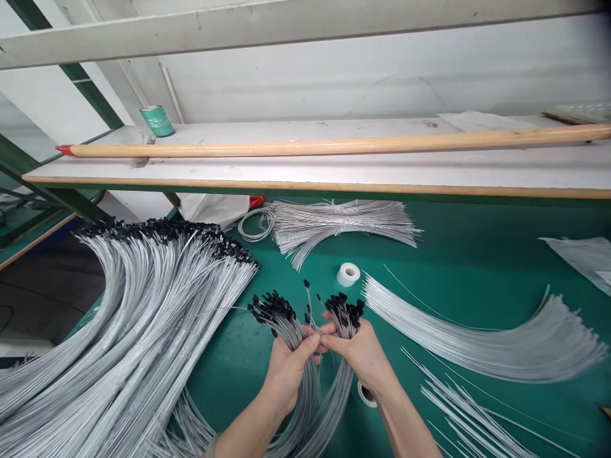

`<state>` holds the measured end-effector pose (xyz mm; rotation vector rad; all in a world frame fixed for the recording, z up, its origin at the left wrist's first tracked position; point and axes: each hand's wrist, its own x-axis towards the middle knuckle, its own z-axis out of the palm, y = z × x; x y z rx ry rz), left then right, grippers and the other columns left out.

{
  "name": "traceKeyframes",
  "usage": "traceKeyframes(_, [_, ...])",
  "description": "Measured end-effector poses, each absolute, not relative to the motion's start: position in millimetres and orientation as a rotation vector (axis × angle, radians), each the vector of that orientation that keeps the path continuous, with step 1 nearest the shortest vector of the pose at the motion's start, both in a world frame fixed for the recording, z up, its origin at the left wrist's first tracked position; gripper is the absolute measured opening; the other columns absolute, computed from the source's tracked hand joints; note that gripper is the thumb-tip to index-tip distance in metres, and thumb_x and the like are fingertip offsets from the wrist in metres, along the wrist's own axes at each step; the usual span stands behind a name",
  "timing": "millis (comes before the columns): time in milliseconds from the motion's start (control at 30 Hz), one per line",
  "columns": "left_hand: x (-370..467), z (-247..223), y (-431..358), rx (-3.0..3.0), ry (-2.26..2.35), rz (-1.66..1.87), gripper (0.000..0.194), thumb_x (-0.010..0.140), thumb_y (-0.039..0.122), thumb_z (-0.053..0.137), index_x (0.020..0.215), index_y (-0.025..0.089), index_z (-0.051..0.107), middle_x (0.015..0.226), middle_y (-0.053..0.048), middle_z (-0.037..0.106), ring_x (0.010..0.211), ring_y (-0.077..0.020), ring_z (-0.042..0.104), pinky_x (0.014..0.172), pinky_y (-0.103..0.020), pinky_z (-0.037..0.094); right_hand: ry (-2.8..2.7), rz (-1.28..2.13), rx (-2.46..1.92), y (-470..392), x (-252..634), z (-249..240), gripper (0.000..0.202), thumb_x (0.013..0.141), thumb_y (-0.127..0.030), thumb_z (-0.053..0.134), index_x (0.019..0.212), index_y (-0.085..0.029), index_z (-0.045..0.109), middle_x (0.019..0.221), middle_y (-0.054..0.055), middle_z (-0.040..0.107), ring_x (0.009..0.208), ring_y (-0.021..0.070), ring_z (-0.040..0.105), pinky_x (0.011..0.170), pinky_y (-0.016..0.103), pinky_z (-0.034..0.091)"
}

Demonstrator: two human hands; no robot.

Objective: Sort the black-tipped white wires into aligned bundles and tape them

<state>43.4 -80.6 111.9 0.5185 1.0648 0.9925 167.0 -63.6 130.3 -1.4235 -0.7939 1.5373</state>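
Nearest the camera, at 5 to 7 o'clock, two forearms are extended over a green bench. At 6 o'clock the left bundle of grey wires is encircled by the left hand; at 5 o'clock the right bundle is likewise encircled by the right hand. Fingertips are brought together between them; whether a strand is pinched there cannot be told. Black end pieces are fanned out above both grips.

Handling (judged): single wires light and springy, bundles heavier, trailing ends likely to drag. Smooth coating may let strands slip lengthwise; end pieces may snag. Best grip: around the neck, just below the end pieces, firmly but without kinking.
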Motion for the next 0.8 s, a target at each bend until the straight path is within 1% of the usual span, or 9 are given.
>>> traceKeyframes(67, [43,113,-81,0.536,1.091,0.984,0.023,0.063,0.032,0.070,0.072,0.015,0.056,0.069,-0.004,0.063,0.067,-0.0165,0.059,0.060,-0.027,0.044,-0.764,1.490,-1.444,-64,168,126,0.022,0.048,-0.018,0.072,0.068,-0.014,0.062,0.056,0.000,0.062,0.048,0.0175,0.058,0.054,0.033,0.050])
traceKeyframes(133, [44,114,-81,0.554,1.108,0.976,0.024,0.063,0.032,0.070,0.072,0.014,0.057,0.072,-0.004,0.063,0.067,-0.0171,0.060,0.060,-0.027,0.044,-0.744,1.429,-1.487,-65,169,121,0.024,0.047,-0.019,0.073,0.068,-0.014,0.063,0.061,0.002,0.064,0.053,0.0190,0.059,0.057,0.034,0.050])
traceKeyframes(200, [44,114,-81,0.562,1.113,0.977,0.024,0.063,0.032,0.070,0.072,0.014,0.057,0.074,-0.004,0.063,0.065,-0.0170,0.061,0.058,-0.027,0.044,-0.740,1.374,-1.527,-65,168,119,0.021,0.047,-0.020,0.074,0.064,-0.013,0.063,0.066,0.006,0.066,0.060,0.0214,0.061,0.060,0.035,0.050])
traceKeyframes(300, [46,112,-81,0.555,1.121,0.992,0.023,0.063,0.031,0.070,0.071,0.014,0.057,0.069,-0.003,0.061,0.061,-0.0159,0.060,0.057,-0.026,0.044,-0.743,1.301,-1.589,-66,165,120,0.015,0.048,-0.021,0.072,0.056,-0.013,0.063,0.075,0.010,0.067,0.068,0.0246,0.062,0.060,0.035,0.049])
traceKeyframes(367, [47,111,-81,0.553,1.119,0.997,0.022,0.063,0.030,0.070,0.071,0.014,0.056,0.066,-0.002,0.060,0.059,-0.0150,0.060,0.055,-0.026,0.043,-0.736,1.255,-1.629,-67,163,121,0.014,0.048,-0.021,0.072,0.056,-0.013,0.062,0.075,0.010,0.067,0.069,0.0251,0.062,0.059,0.033,0.049])
traceKeyframes(500, [47,112,-83,0.563,1.113,0.993,0.021,0.063,0.029,0.069,0.069,0.014,0.055,0.058,0.000,0.057,0.056,-0.0142,0.059,0.055,-0.026,0.043,-0.731,1.227,-1.664,-66,161,123,0.017,0.049,-0.022,0.071,0.061,-0.014,0.062,0.063,0.006,0.066,0.062,0.0235,0.062,0.054,0.032,0.048])
traceKeyframes(600, [47,114,-84,0.584,1.105,0.975,0.021,0.064,0.029,0.068,0.067,0.014,0.055,0.054,0.001,0.055,0.055,-0.0141,0.058,0.057,-0.027,0.044,-0.735,1.230,-1.654,-67,159,122,0.016,0.051,-0.023,0.070,0.059,-0.015,0.059,0.058,0.004,0.064,0.054,0.0206,0.060,0.048,0.030,0.047])
traceKeyframes(733, [49,112,-84,0.636,1.080,0.987,0.019,0.065,0.028,0.068,0.065,0.013,0.056,0.057,-0.001,0.058,0.054,-0.0121,0.056,0.057,-0.026,0.044,-0.671,1.332,-1.600,-69,153,122,0.017,0.054,-0.026,0.069,0.057,-0.016,0.055,0.046,0.000,0.058,0.033,0.0145,0.049,0.033,0.028,0.041])
traceKeyframes(800, [50,110,-84,0.648,1.073,0.988,0.018,0.065,0.028,0.068,0.065,0.013,0.056,0.058,-0.002,0.059,0.055,-0.0119,0.055,0.057,-0.026,0.044,-0.639,1.377,-1.560,-70,151,123,0.018,0.054,-0.027,0.069,0.058,-0.016,0.055,0.043,-0.001,0.057,0.028,0.0136,0.045,0.030,0.028,0.039])
